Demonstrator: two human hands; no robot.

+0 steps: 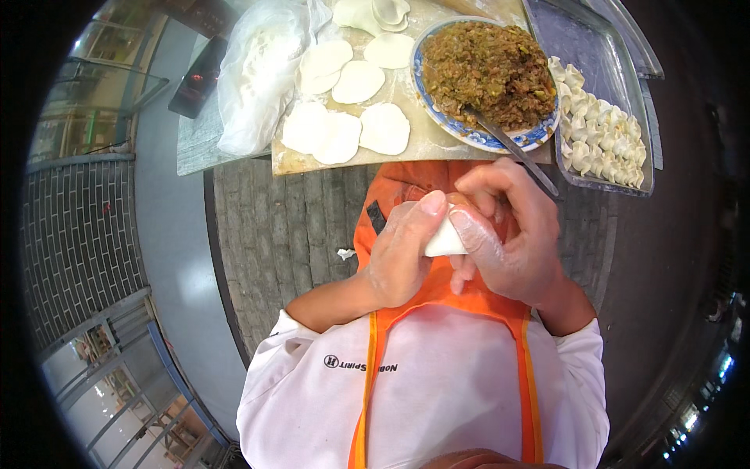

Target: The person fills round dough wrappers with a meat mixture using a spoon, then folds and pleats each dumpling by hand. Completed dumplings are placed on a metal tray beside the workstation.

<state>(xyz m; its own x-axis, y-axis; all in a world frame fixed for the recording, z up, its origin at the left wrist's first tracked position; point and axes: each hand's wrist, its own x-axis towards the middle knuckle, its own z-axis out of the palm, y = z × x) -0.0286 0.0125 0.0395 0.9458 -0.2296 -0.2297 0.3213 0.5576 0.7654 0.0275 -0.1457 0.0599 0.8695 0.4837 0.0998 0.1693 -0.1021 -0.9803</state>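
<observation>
Between my two hands is a white dough wrapper [446,239], folded over, held in front of my orange apron [469,293]. My left hand [404,252] grips its left side with the thumb on top. Thumb and fingers of my right hand [512,234] press on its upper right edge; the fingers hide part of the dough, and I cannot see what is inside. Beyond them, a blue-and-white plate [419,88] carries a heap of minced filling [486,70]. A flat metal spatula [515,149] rests in the filling, its handle sticking out over the rim towards me.
Several round wrappers [384,129] lie on a floured board [328,166]. Left of them are a white plastic bag [258,82] and a dark phone-like device [198,76]. At right, a metal tray [603,50] holds rows of pleated dumplings [603,138]. Grey paving [281,223] shows below.
</observation>
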